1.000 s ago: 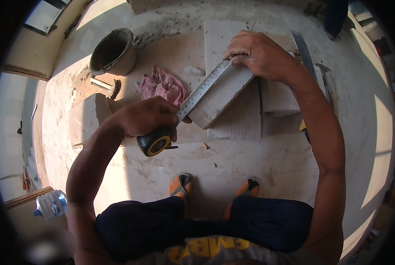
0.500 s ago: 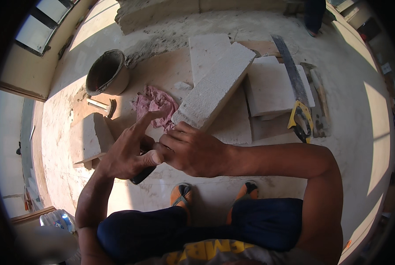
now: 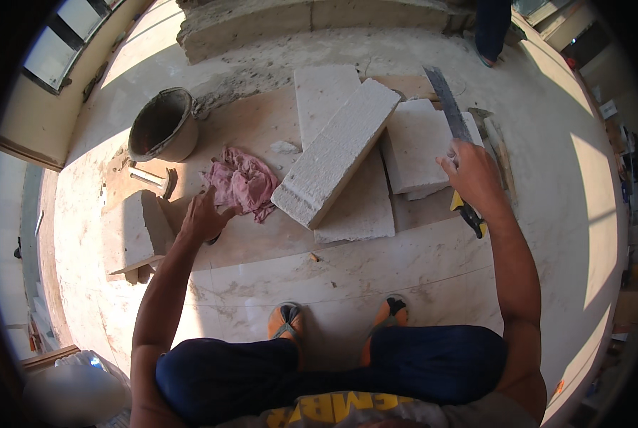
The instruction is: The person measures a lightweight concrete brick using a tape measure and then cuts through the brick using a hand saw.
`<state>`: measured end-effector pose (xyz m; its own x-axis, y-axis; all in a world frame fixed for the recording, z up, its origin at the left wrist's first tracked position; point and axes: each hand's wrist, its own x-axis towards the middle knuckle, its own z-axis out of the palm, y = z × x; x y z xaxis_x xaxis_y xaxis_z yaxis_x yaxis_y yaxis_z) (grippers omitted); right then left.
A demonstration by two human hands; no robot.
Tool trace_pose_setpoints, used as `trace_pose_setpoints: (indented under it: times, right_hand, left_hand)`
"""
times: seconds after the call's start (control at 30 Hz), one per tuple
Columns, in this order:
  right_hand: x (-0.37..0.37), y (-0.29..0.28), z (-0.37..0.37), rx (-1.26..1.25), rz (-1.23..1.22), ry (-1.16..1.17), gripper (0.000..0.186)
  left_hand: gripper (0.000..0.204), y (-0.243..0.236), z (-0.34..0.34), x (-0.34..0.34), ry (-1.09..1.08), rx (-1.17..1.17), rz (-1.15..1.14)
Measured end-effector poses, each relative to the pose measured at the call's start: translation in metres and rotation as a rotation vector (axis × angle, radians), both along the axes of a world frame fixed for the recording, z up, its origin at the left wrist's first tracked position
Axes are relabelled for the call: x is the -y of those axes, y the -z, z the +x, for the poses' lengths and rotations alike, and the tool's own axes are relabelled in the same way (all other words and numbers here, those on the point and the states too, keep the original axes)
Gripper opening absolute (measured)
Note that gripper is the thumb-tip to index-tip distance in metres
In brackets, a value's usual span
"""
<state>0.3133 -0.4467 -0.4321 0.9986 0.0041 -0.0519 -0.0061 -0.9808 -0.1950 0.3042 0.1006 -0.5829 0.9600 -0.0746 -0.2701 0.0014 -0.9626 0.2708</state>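
Note:
My right hand (image 3: 470,171) is closed around the handsaw (image 3: 447,100) where its grey blade meets the yellow and black handle. The blade lies over a stack of white blocks (image 3: 419,146). My left hand (image 3: 203,217) hovers beside a crumpled pink cloth (image 3: 242,182), thumb and fingers apart. Something small and dark shows at the edge of the left wrist; I cannot make out what it is. Between my hands, a long white block (image 3: 337,153) rests at a slant across flatter white slabs (image 3: 358,214).
A mortar-stained bucket (image 3: 163,127) stands at the far left, with a pale-handled tool (image 3: 148,177) near it. An angular block (image 3: 144,228) sits at left. A hammer-like tool (image 3: 501,150) lies right of the stack. Another person's leg (image 3: 492,28) is at the top right.
My hands were together in front of me and have moved apart. The right one has reached out to the handsaw; the left has drawn away toward the cloth. The view has shifted slightly.

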Motion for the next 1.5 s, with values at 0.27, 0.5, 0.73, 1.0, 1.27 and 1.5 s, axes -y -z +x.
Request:
trace_pose_setpoints:
  times: [0.27, 0.5, 0.73, 1.0, 1.27, 1.5]
  right_hand:
    - [0.052, 0.07, -0.04, -0.138, -0.111, 0.149, 0.063]
    - [0.052, 0.053, -0.045, -0.355, -0.077, 0.222, 0.092]
    - [0.053, 0.07, -0.055, -0.314, -0.065, 0.226, 0.07]
    - [0.077, 0.111, -0.068, 0.076, 0.128, 0.217, 0.037]
    - [0.073, 0.086, -0.063, 0.392, 0.418, 0.166, 0.039]
    - [0.04, 0.023, -0.078, 0.249, 0.922, 0.016, 0.039]
  left_hand:
    - [0.082, 0.087, 0.002, -0.042, 0.071, 0.236, 0.071]
    - [0.08, -0.009, 0.023, 0.071, -0.025, 0.354, -0.662]
    - [0.109, -0.122, -0.022, 0.185, 0.171, 0.202, -0.374]
    - [0.094, -0.115, -0.016, 0.193, 0.095, 0.193, -0.346]
    - [0.09, -0.12, 0.034, 0.146, 0.363, 0.285, -0.329]
    - [0.1, -0.137, 0.109, 0.109, 0.634, 0.148, -0.151]
